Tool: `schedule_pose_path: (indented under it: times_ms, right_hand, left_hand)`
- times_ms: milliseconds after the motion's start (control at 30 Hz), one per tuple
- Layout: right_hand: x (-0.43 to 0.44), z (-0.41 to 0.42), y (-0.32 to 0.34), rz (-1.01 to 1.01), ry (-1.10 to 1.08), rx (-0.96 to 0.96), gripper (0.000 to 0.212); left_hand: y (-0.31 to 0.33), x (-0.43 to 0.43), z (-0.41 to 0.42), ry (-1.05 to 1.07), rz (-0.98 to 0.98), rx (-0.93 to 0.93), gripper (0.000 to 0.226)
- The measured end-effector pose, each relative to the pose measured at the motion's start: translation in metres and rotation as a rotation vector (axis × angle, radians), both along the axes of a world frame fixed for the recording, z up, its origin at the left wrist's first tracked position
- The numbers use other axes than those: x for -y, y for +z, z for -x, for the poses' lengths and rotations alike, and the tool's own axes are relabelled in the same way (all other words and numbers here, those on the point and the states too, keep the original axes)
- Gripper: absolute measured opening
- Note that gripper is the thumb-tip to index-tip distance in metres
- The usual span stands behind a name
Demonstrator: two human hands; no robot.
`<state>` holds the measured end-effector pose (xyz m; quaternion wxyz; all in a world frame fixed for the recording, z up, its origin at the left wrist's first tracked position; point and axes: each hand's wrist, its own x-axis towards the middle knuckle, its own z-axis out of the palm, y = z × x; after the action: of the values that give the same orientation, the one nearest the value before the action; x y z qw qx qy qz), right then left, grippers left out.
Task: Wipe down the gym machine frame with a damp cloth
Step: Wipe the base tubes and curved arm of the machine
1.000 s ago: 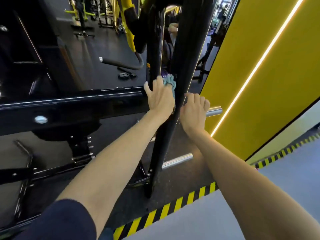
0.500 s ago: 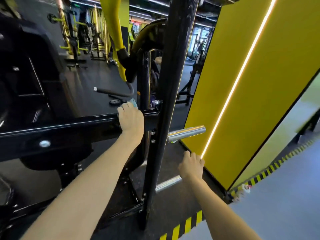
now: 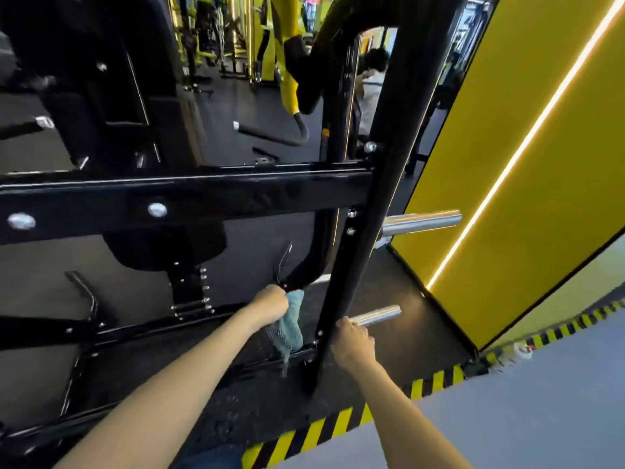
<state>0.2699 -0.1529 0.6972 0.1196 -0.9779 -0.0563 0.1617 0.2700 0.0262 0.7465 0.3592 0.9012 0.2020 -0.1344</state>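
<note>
Seen from the person's head, looking down at both bare arms reaching toward a black gym machine frame. The left hand is low down, near the foot of the frame, its fingers clenched around a teal cloth. The cloth hangs loosely below the fist, its lower end dangling just in front of a low black floor rail. The right hand is on the other side of the slanted black upright post, fingers curled against the post right where a short chrome peg sticks out; whether it grips the peg or the post is unclear. A second chrome peg juts out higher up. A thick black crossbar with round silver bolts runs across the middle. To the right stands a yellow wall with a bright light strip. Black-and-yellow hazard tape edges the dark rubber floor.
</note>
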Motion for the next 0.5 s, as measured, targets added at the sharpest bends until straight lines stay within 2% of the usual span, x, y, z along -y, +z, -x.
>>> schedule_pose_path:
  times_ms: [100, 267, 367, 467, 500]
  right_hand:
    - [0.011, -0.002, -0.071, 0.022, -0.017, -0.128, 0.041]
    - [0.034, -0.018, -0.204, 0.036, -0.042, -0.307, 0.036]
    - [0.046, -0.040, -0.268, 0.034, -0.051, -0.367, 0.040]
    - [0.053, -0.078, -0.331, -0.090, -0.119, -0.337, 0.035]
    - [0.054, -0.093, -0.353, -0.153, -0.167, -0.325, 0.035]
  left_hand:
    - [-0.074, -0.002, 0.001, 0.068, 0.091, -0.064, 0.028]
    - [-0.232, 0.019, -0.006, 0.218, 0.191, -0.181, 0.028]
    - [-0.311, 0.042, -0.020, 0.260, 0.223, -0.129, 0.023]
    - [-0.382, 0.067, -0.051, 0.280, 0.241, -0.024, 0.016]
    - [-0.406, 0.075, -0.062, 0.280, 0.218, 0.014, 0.020]
